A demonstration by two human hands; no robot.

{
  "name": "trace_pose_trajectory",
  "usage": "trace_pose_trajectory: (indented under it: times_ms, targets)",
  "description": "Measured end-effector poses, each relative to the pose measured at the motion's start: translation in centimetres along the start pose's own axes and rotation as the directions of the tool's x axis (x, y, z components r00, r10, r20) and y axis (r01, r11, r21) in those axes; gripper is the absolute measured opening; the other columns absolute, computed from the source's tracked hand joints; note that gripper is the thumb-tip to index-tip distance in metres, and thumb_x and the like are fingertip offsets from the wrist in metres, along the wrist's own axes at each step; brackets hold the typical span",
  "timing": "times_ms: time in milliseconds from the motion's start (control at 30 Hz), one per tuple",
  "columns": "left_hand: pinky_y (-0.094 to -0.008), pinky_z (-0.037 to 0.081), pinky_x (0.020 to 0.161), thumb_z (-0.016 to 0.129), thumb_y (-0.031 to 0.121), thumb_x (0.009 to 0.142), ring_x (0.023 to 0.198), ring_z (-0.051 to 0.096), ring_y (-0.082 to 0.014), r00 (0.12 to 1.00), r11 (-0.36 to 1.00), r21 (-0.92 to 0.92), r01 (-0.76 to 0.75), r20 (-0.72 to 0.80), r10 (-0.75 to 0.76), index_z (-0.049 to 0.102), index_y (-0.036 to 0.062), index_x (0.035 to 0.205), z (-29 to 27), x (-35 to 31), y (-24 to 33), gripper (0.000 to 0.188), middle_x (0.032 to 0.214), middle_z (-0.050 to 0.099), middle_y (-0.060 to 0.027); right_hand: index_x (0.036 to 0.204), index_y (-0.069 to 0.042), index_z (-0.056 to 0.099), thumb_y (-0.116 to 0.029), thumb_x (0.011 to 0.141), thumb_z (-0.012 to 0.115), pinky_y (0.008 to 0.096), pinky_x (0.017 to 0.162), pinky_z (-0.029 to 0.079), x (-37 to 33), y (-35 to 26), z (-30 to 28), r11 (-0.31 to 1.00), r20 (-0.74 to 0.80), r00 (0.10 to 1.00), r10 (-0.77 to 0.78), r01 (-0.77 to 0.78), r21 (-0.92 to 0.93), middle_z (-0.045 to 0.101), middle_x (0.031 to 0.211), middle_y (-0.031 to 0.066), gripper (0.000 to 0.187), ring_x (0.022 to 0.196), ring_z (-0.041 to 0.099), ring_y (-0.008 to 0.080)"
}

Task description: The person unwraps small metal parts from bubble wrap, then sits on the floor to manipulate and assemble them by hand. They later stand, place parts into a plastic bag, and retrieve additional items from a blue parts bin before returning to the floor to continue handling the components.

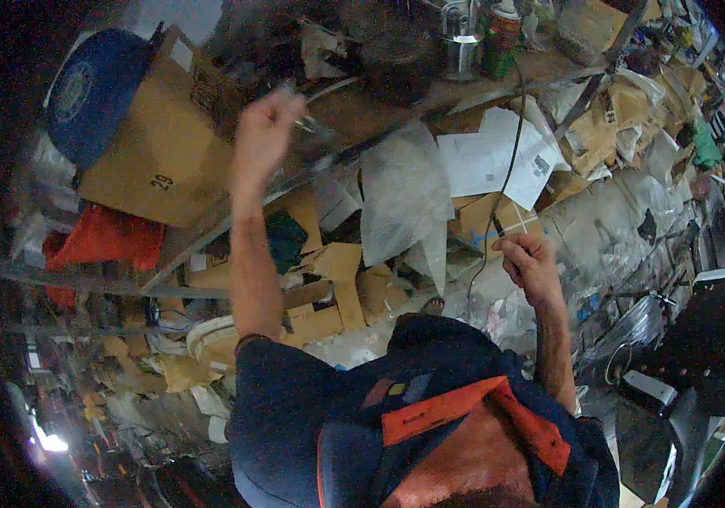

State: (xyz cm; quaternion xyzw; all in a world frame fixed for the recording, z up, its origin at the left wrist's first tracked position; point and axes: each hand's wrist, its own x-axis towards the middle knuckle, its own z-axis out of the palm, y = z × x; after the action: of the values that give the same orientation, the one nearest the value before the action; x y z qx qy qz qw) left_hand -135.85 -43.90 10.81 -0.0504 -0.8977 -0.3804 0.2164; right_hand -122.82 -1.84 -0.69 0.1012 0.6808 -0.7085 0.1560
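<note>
My left hand (273, 117) is raised over the bench, fingers curled, and slightly blurred. A small shiny bit shows by its fingertips, too indistinct to name. Lower and to the right, my right hand (529, 261) is closed in a pinch beside a hanging black cable (512, 157). A short, dark, slender piece (499, 227) sticks up from its fingers; whether it belongs to the cable I cannot tell. Beyond the right hand, white printed sheets (485, 161) hang at the bench edge, next to a sheet of translucent wrap (405, 195).
A large cardboard box (159, 157), a blue round lid-like thing (96, 97) and red cloth (113, 239) are at the left. A metal canister (461, 51) and a green-and-red spray can (502, 42) stand on the wooden bench (540, 74). Cardboard pieces (341, 284) fill the space below.
</note>
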Motion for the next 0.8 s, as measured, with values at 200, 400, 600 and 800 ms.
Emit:
trace_pose_trajectory:
  times_ms: [200,400,600,800]
  targets:
    - [-0.0355,0.05,0.075,0.061,0.029,0.095,0.084,0.065,-0.0227,0.946,0.931,0.364,0.019,-0.309,0.101,0.066,0.0064,0.118,-1.3,5.5,-3.3,0.032,0.1,0.07,-0.0117,0.096,-0.003,0.068,-0.022,0.096,0.065,0.0215,0.04,0.026,0.6,2.3,-1.2,0.999,-0.052,0.999,0.006,-0.004,0.042,0.051,0.059,-0.0052,0.019,0.045,0.04,0.0031]
    - [-0.0278,0.046,0.067,0.052,0.02,0.083,0.08,0.054,-0.0108,0.967,0.846,-0.47,0.253,0.147,-0.208,0.064,0.0109,0.115,3.5,-3.1,1.8,0.036,0.093,0.062,-0.001,0.097,-0.002,0.064,-0.021,0.1,0.059,0.0227,0.039,0.023,0.4,5.2,-3.7,0.934,-0.129,0.988,0.08,-0.029,0.356,0.044,0.055,-0.0032,0.021,0.041,0.032,0.006]
    - [-0.0294,0.05,0.071,0.048,0.003,0.086,0.079,0.059,-0.0123,0.445,0.868,-0.224,0.442,0.895,0.004,0.063,0.0059,0.112,19.5,-11.2,6.8,0.03,0.097,0.066,-0.002,0.088,-0.012,0.054,-0.031,0.1,0.059,0.0213,0.043,0.03,0.2,10.1,-6.7,0.521,-0.114,0.943,0.312,-0.07,0.851,0.046,0.066,-0.0037,0.023,0.048,0.035,0.0065]
    - [-0.0276,0.052,0.057,0.056,-0.005,0.093,0.069,0.063,-0.013,0.158,0.603,-0.145,0.784,0.987,0.032,0.06,-0.0024,0.104,30.9,-16.4,13.3,0.011,0.09,0.067,-0.0111,0.086,-0.011,0.052,-0.043,0.1,0.056,0.0255,0.046,0.028,1.3,11.9,-13.4,0.249,-0.217,0.953,0.212,0.162,0.955,0.047,0.072,-0.0004,0.035,0.052,0.035,0.0097]
